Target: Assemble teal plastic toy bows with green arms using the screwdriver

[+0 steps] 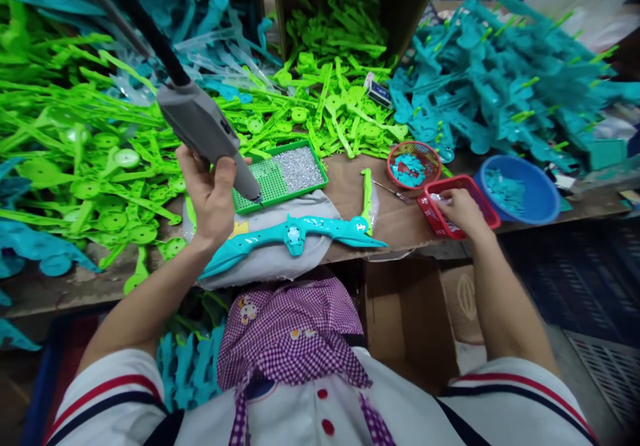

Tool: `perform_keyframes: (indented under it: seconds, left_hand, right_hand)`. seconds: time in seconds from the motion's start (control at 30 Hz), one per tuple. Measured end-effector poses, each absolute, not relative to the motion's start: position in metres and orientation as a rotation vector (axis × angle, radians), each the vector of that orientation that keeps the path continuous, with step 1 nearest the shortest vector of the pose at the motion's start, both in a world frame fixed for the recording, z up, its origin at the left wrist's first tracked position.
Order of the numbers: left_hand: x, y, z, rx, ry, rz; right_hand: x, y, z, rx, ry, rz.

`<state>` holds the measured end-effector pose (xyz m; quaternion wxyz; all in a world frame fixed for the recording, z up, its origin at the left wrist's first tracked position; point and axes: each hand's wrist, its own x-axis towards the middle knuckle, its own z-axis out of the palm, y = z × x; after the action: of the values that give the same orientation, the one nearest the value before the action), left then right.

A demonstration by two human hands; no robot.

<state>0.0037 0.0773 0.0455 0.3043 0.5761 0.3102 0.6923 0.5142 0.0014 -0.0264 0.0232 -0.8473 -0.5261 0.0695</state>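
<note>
My left hand (211,196) grips a grey powered screwdriver (203,126) with a black cable rising from its top; its tip rests at the green screw tray (280,174), which holds several small silver screws. In front of me a teal plastic toy bow (295,233) lies on a grey cloth (273,263). My right hand (463,211) reaches into a red rectangular basket (487,205) at the bench's front edge, fingers curled inside it; what they hold is hidden.
Heaps of green plastic parts (75,133) cover the left and middle of the bench; teal parts (500,79) pile up at the right. A round red basket (414,164) and a blue bowl (520,193) hold teal pieces. An open cardboard box (410,313) stands below.
</note>
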Motion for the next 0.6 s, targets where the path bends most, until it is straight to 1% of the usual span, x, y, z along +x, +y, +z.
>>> perform_keyframes:
  seconds: [0.13,0.37,0.47,0.6]
  left_hand:
    - [0.001,0.077,0.043,1.507,0.837,1.852]
    - [-0.006,0.082,0.034,1.487,0.882,1.905]
    - [-0.008,0.084,0.032,1.474,0.879,1.91]
    - [-0.013,0.081,0.032,1.473,0.909,1.893]
  right_hand:
    - [0.502,0.001,-0.018,-2.693,-1.536,0.368]
    - [0.497,0.003,-0.017,-2.599,-1.592,0.373]
    - [0.494,0.003,-0.017,-2.633,-1.499,0.354]
    - [0.497,0.0,-0.013,-2.565,-1.383,0.324]
